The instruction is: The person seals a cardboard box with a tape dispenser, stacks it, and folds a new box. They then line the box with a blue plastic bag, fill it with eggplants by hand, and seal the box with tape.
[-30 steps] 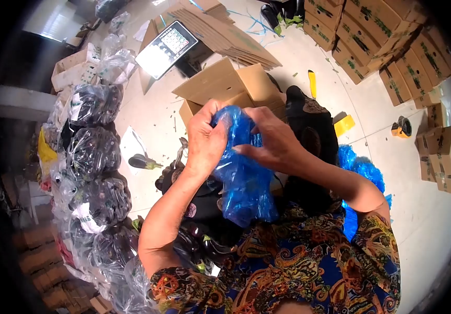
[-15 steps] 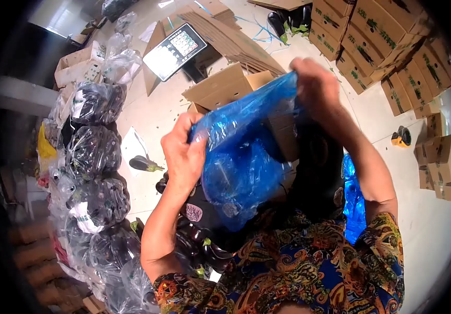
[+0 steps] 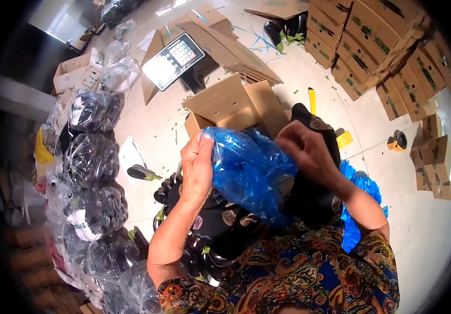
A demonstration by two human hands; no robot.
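A crumpled blue plastic bag [image 3: 249, 170] hangs in front of my body, above my lap. My left hand [image 3: 196, 165] pinches its upper left edge between thumb and fingers. At the bag's right edge, my right hand [image 3: 311, 152] has its fingers curled closed on the film, though the fingertips are partly hidden. Just beyond the bag stands an open cardboard box [image 3: 217, 99], flaps up. Dark eggplants [image 3: 191, 256] lie by my left side, partly hidden by my arm. More blue plastic bags [image 3: 364, 191] lie beside my right elbow.
A scale display [image 3: 173, 60] stands behind the box, near flattened cardboard [image 3: 230, 47]. Bagged eggplants [image 3: 94, 159] line the left. Stacked cartons [image 3: 366, 42] fill the upper right. A tape roll [image 3: 397, 140], a yellow-handled tool [image 3: 312, 100] and a single eggplant [image 3: 140, 171] are on the floor.
Both hands have come lower and closer together. The bag's stretched upper edge has slackened and bunched up, and more of the cardboard box now shows.
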